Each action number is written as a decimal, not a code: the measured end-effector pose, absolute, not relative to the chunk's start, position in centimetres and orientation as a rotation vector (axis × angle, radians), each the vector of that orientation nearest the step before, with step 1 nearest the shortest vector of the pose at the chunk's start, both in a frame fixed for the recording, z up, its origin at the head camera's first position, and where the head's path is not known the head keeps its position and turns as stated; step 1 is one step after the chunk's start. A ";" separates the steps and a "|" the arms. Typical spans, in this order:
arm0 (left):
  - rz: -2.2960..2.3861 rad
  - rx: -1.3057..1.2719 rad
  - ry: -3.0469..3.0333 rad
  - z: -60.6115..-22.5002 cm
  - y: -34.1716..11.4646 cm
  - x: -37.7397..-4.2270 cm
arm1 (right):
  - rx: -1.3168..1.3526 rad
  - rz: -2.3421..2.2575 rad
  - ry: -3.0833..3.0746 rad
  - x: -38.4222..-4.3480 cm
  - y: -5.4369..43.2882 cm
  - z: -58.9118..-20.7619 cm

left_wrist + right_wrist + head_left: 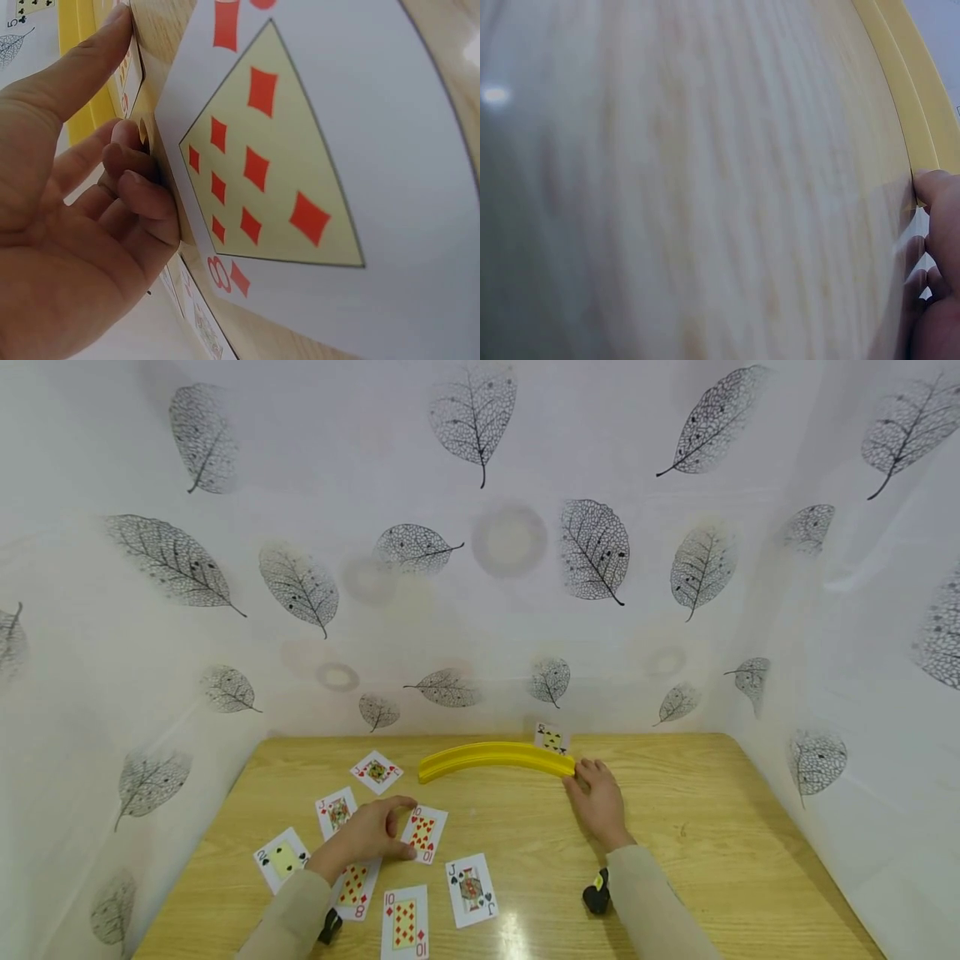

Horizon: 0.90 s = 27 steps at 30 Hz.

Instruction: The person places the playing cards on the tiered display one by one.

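Note:
With thumb and index finger, my left hand (367, 833) spans the ten of hearts (424, 833) at its edges, the card low over the table. Its other fingers curl in, as the left wrist view shows. The eight of diamonds (255, 172) lies close under that wrist. My right hand (600, 802) pinches the right end of a curved yellow card holder (495, 753), thumb at its near side in the right wrist view. A black-suited club card (552, 738) stands upright in the holder near this hand.
Loose cards lie face up at the left: a jack of hearts (377, 772), a jack of diamonds (337, 810), a two of spades (282, 860), a ten of diamonds (405, 923) and a black jack (471, 891). Leaf-printed cloth (510, 635) borders the wooden table (712, 827).

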<state>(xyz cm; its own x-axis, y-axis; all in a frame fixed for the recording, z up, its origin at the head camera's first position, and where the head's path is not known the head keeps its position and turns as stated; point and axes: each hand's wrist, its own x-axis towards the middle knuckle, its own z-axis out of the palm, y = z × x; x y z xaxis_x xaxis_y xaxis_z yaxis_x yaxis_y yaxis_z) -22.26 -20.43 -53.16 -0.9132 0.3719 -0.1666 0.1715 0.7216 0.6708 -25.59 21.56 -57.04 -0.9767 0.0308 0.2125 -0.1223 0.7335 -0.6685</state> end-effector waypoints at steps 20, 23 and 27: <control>0.990 0.423 2.695 -52.7 -19.9 -21.8 | 0.073 1.085 -2.705 -25.7 21.6 -57.3; 1.026 0.422 2.696 -52.7 -19.6 -21.8 | 0.073 1.094 -2.694 -25.7 21.5 -57.4; 1.049 0.404 2.709 -52.9 -19.2 -21.9 | 0.070 1.096 -2.688 -25.7 21.5 -57.4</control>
